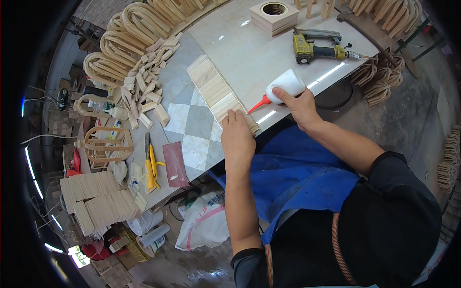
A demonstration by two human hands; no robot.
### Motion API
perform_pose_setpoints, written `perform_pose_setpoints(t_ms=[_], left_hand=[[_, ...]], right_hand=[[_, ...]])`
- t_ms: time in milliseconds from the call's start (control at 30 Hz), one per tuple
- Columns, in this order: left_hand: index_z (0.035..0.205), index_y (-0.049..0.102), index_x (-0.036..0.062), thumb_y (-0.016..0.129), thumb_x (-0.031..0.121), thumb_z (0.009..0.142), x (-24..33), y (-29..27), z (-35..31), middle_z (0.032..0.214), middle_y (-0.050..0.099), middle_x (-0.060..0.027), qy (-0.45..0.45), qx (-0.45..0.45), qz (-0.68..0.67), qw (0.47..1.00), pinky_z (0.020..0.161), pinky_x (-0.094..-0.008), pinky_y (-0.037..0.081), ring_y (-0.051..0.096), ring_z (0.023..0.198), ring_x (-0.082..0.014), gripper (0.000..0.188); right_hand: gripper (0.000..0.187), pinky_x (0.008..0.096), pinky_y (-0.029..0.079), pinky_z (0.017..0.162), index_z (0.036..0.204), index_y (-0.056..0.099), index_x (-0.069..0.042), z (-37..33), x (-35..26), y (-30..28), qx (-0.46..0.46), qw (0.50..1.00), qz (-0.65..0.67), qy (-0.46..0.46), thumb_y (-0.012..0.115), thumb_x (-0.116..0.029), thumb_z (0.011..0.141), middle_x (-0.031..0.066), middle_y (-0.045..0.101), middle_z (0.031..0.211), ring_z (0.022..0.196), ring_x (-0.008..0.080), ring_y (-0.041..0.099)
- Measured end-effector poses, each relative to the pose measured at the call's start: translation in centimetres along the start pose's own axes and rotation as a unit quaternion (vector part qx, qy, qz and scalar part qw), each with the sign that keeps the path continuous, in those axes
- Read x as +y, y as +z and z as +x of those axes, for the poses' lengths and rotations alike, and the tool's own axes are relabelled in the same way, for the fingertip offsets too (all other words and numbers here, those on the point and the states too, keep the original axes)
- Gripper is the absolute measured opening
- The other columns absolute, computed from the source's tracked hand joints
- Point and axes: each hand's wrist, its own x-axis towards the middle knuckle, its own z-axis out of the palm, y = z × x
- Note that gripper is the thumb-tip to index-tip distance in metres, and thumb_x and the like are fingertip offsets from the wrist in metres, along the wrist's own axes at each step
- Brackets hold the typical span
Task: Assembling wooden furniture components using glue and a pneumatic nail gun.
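A white squeeze bottle (289,84) with a long red nozzle is in my right hand (301,106), fingers wrapped round its body. It leans to the left, its tip at the right edge of a row of pale wooden pieces (211,85). These flat pieces lie side by side in a slanting strip on the table (225,43). My left hand (238,139) is closed over the near end of the row, fingertips pressed on the wood. The fingers' undersides are hidden.
A yellow-and-black nail gun (303,50) lies at the far right, near a square wooden block (273,20) with a round hole. Loose offcuts (144,84), bent wooden loops (129,38), yellow-handled pliers (151,165) and stacked slats (103,204) are at left.
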Motion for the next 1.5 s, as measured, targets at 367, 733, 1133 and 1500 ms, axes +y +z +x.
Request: perform_pose_setpoints(t_ms=[367, 733, 1133, 1500], left_hand=[[0.138, 0.061, -0.0019, 0.085, 0.001, 0.077, 0.4, -0.9, 0.4, 0.152, 0.06, -0.0243, -0.011, -0.03, 0.003, 0.999, 0.111, -0.0433, 0.05, 0.059, 0.133, -0.0395, 0.065], [0.139, 0.061, -0.0007, 0.085, 0.001, 0.076, 0.3, -0.7, 0.2, 0.152, 0.06, -0.0234, -0.01, -0.024, 0.009, 1.0, 0.112, -0.0433, 0.05, 0.059, 0.133, -0.0394, 0.068], [0.141, 0.059, -0.0002, 0.082, 0.003, 0.078, -0.1, -0.8, 0.4, 0.154, 0.057, -0.0249, 0.001, -0.022, -0.023, 0.999, 0.112, -0.0448, 0.049, 0.058, 0.134, -0.0411, 0.068], [0.142, 0.054, -0.0019, 0.075, 0.002, 0.077, -1.5, 1.7, -1.5, 0.153, 0.053, -0.0298, 0.048, 0.061, -0.037, 0.996, 0.117, -0.0478, 0.046, 0.053, 0.138, -0.0466, 0.068]], right_hand=[[0.053, 0.0314, 0.063, 0.083, 0.122, 0.066, 0.011, -1.1, 1.0, -1.2, -0.002, 1.0, 0.01, -0.013, 0.088, -0.027, 0.093, 0.0205, 0.074, 0.109, 0.092, 0.0232, 0.074], [0.05, 0.0321, 0.063, 0.084, 0.12, 0.066, 0.011, -2.1, 2.0, -2.6, -0.003, 1.0, -0.021, -0.011, 0.088, -0.025, 0.093, 0.0191, 0.075, 0.109, 0.094, 0.0228, 0.073], [0.052, 0.0286, 0.061, 0.078, 0.124, 0.064, 0.01, -4.5, 0.3, -4.8, -0.054, 0.993, 0.074, 0.077, 0.086, -0.027, 0.095, 0.0198, 0.073, 0.111, 0.093, 0.0201, 0.073], [0.051, 0.0284, 0.06, 0.081, 0.131, 0.059, 0.005, 7.6, -5.5, 6.4, -0.233, 0.868, 0.35, 0.265, 0.071, -0.037, 0.106, 0.0168, 0.065, 0.116, 0.091, 0.0213, 0.067]])
